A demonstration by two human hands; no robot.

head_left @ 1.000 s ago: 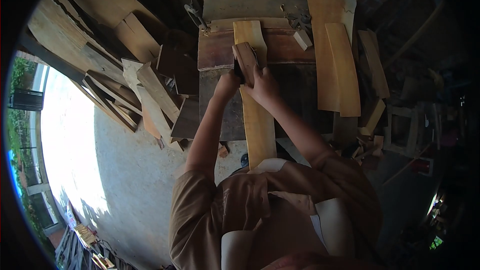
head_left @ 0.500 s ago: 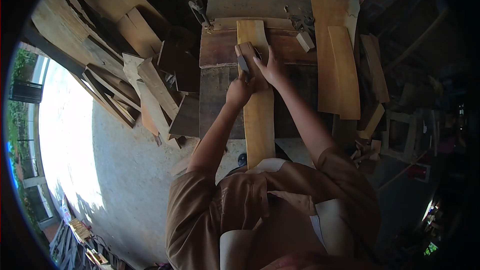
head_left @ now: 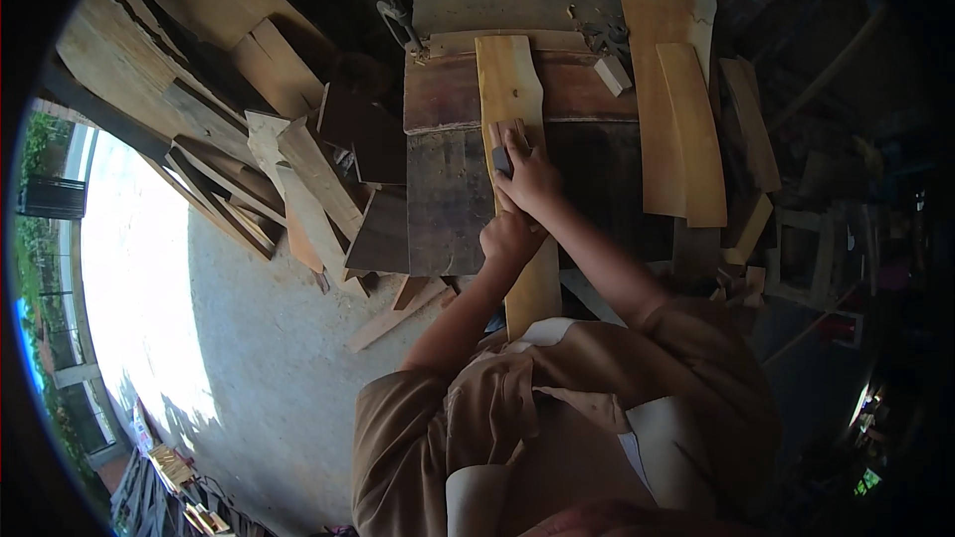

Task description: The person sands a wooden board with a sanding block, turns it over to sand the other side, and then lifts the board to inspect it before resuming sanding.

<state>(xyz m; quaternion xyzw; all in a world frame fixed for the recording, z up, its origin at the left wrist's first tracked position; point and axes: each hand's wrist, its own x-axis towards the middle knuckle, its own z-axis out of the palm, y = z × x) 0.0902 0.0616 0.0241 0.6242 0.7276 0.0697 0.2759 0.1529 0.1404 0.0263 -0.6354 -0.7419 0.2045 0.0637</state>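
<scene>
Yellow plank lies lengthwise on the desk, overhanging the near edge. The right hand has its grip clamped on the plane. The left hand, at its 6 o'clock, is fisted, its contents hidden. The plank looks unclamped, so a hard shove could skid it toward 12 o'clock.

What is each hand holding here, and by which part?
Both hold a wooden hand plane lying on the long plank. The right hand grips its middle; the left hand grips the rear end, nearer the body, mostly hidden.
</scene>
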